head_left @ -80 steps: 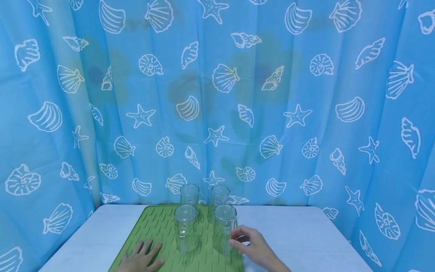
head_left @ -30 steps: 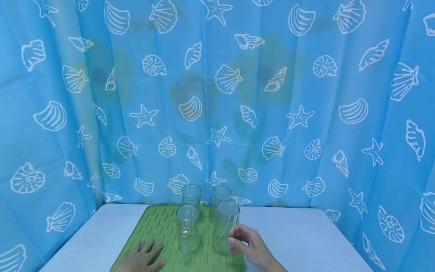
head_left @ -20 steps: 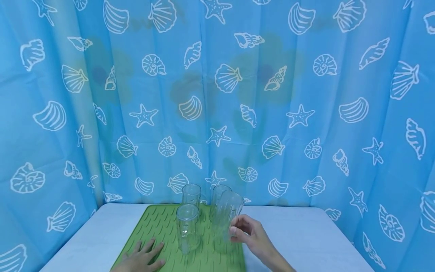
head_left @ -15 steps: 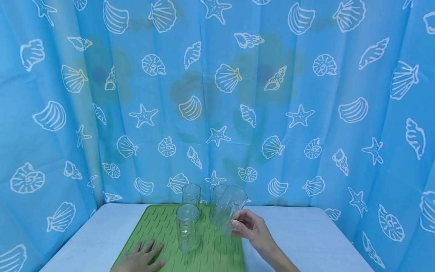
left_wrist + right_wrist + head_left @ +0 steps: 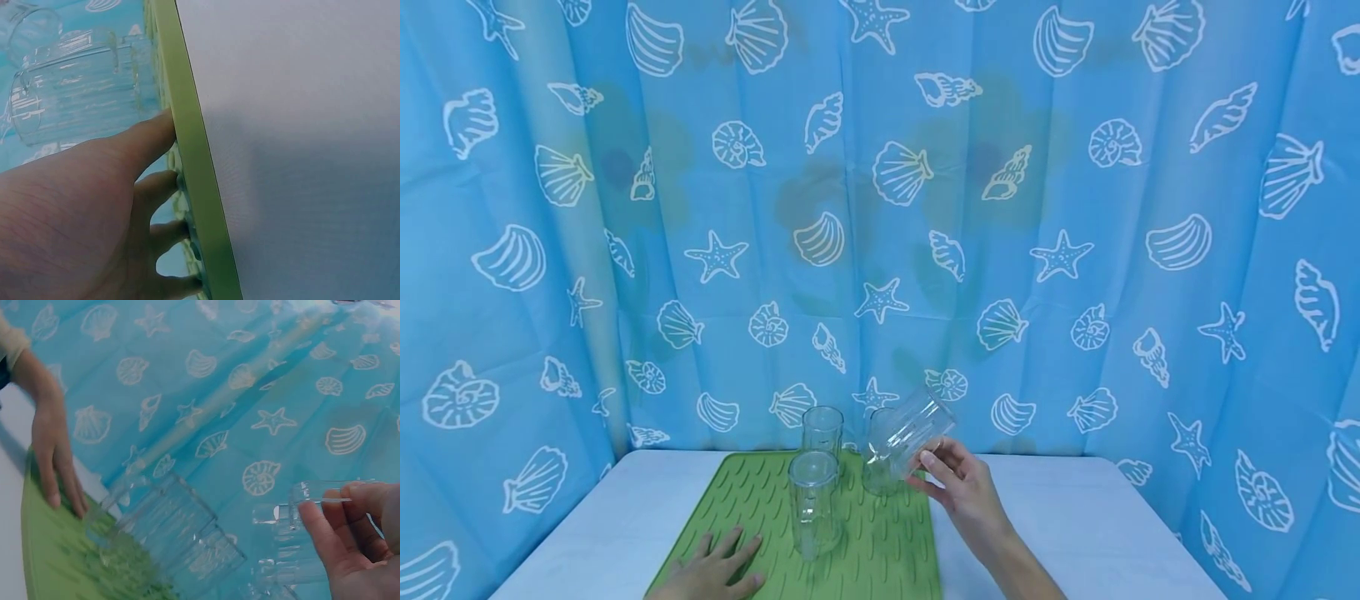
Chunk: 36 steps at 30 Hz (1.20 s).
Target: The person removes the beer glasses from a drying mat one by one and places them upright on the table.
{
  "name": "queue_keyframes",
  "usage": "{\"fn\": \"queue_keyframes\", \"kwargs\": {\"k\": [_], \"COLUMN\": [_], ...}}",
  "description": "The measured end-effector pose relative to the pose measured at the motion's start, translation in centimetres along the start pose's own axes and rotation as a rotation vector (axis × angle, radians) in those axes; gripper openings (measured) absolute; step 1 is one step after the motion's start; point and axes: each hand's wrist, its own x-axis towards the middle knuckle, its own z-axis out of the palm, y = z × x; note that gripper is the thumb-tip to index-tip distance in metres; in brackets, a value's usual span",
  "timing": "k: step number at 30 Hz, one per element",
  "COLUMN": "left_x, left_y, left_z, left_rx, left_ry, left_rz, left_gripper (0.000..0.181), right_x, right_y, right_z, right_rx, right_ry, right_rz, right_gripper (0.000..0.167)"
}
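My right hand (image 5: pixel 958 487) pinches a clear glass mug (image 5: pixel 912 425) at its side and holds it tilted, its upper end leaning right, above the right part of a green ribbed mat (image 5: pixel 752 492). In the right wrist view, the thumb and fingers (image 5: pixel 320 534) close on what looks like its glass handle. Behind the held mug stands another clear glass (image 5: pixel 877 475), partly covered by it. Two more stand to the left, a front glass (image 5: pixel 814 508) and a back glass (image 5: pixel 822 429). With fingers spread, my left hand (image 5: pixel 709 571) rests on the mat's near left part.
The mat lies on a white-covered table (image 5: pixel 1045 525), its surface showing on both sides. A blue curtain (image 5: pixel 722 192) with white shell and starfish prints hangs behind and along both sides. The standing glasses are close together near the mat's far edge.
The front right glass mug, which stood on the mat, has been lifted by my right hand, moved up and back, and tilted to the right. My left hand stays in place.
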Motion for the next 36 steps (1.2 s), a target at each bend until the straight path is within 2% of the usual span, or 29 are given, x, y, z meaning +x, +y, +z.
{"fn": "queue_keyframes", "kwargs": {"k": [4,8,17,24,31,36], "left_x": [0.1,0.2,0.2,0.2,0.0,0.0], "left_y": [-0.1,-0.1,-0.3,-0.2,-0.1,0.0], "left_z": [0.0,0.1,0.2,0.1,0.0,0.0], "left_rx": [-0.016,-0.013,-0.021,-0.028,-0.026,-0.027], "left_ry": [-0.007,-0.007,-0.004,-0.006,-0.009,-0.008], "left_rz": [0.007,0.010,0.014,0.017,0.017,0.018], "left_gripper": [0.075,0.075,0.075,0.075,0.074,0.075], "right_x": [0.4,0.5,0.6,0.7,0.7,0.7], "right_y": [-0.3,-0.6,-1.0,-1.1,-0.7,-0.6], "right_z": [0.2,0.3,0.9,1.0,0.8,0.7], "right_rx": [0.078,0.163,0.332,0.402,0.451,0.449], "right_ry": [0.019,0.005,0.075,0.142,0.129,0.161], "right_rz": [-0.030,-0.059,-0.066,-0.065,-0.070,-0.057], "right_gripper": [0.013,0.009,0.005,0.005,0.003,0.007]}}
